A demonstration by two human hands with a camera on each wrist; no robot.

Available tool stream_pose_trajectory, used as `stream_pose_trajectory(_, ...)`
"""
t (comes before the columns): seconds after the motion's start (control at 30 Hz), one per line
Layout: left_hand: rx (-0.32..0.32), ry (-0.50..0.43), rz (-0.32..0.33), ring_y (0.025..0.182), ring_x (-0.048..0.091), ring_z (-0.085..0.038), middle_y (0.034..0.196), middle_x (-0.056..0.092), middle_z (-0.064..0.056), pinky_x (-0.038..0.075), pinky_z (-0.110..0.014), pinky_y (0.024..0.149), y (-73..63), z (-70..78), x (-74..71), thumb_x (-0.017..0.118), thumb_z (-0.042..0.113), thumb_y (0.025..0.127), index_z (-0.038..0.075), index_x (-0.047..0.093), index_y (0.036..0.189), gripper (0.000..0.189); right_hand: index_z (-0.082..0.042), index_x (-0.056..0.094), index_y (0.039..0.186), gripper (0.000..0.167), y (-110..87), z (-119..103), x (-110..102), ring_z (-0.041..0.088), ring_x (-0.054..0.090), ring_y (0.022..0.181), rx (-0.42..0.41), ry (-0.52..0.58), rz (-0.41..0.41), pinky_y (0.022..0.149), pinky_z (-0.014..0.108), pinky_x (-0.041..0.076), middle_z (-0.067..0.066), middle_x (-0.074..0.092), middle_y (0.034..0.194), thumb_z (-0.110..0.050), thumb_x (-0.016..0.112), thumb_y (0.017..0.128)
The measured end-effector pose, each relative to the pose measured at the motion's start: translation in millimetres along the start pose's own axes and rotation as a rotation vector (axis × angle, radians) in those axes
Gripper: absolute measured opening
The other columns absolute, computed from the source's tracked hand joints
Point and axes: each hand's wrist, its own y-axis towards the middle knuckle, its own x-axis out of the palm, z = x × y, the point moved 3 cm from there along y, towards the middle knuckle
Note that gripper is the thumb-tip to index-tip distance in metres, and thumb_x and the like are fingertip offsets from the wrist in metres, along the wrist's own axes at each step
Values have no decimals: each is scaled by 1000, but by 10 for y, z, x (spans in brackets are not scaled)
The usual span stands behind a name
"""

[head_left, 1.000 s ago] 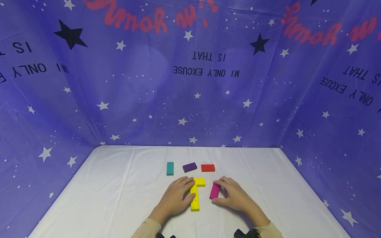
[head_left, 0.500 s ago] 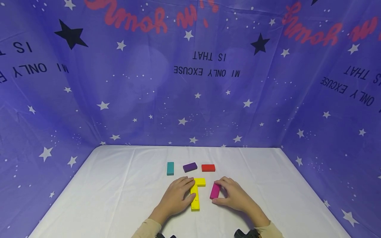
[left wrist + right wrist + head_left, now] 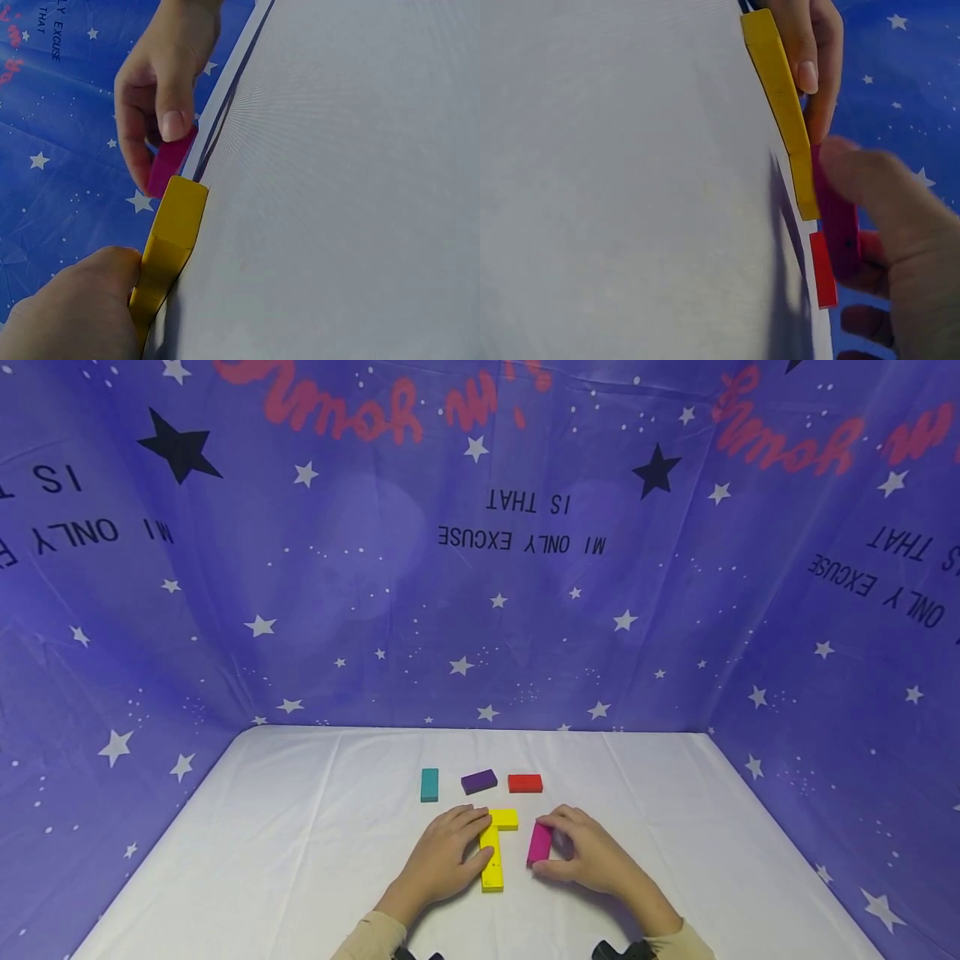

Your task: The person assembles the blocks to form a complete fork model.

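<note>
In the head view my left hand [image 3: 446,853] holds a long yellow block [image 3: 492,870], fingers at its far end and thumb along its left side. A short yellow block [image 3: 505,819] lies crosswise at that far end, together forming a corner shape. To the right, my right hand [image 3: 588,850] grips a magenta block [image 3: 539,843] by its two ends, between thumb and fingers. In the right wrist view the magenta block [image 3: 835,217] slants beside the yellow pieces [image 3: 780,90]. The left wrist view shows my left thumb [image 3: 112,266] against the yellow side.
Behind the hands, a teal block [image 3: 429,785], a purple block [image 3: 478,782] and a red block [image 3: 525,783] lie in a row on the white tabletop [image 3: 360,777]. A purple star-printed cloth [image 3: 465,635] hangs at the back and both sides.
The right hand has shifted the magenta block slightly left and tilted it so that more of its near end shows. The left hand and the other blocks have stayed put.
</note>
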Motion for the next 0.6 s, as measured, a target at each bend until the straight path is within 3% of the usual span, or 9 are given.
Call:
stream_pose_trajectory(0.3,-3,-13,-1,139,47,-19,146,55,9,36,-49,117,2,-5,8,53,48,97,22,58,140,50,-21,67,125,65,-13,-240,-65,4,56,107,-40,65,-28,98,37,53,-20,59,115,-59,79,75)
stream_pose_trajectory(0.6,8,-5,4,138,47,-19,145,56,8,37,-48,117,3,6,-11,54,47,96,22,59,139,50,-24,67,126,63,-40,-405,-37,1,55,106,-82,64,-55,98,34,52,-21,59,112,-60,78,75)
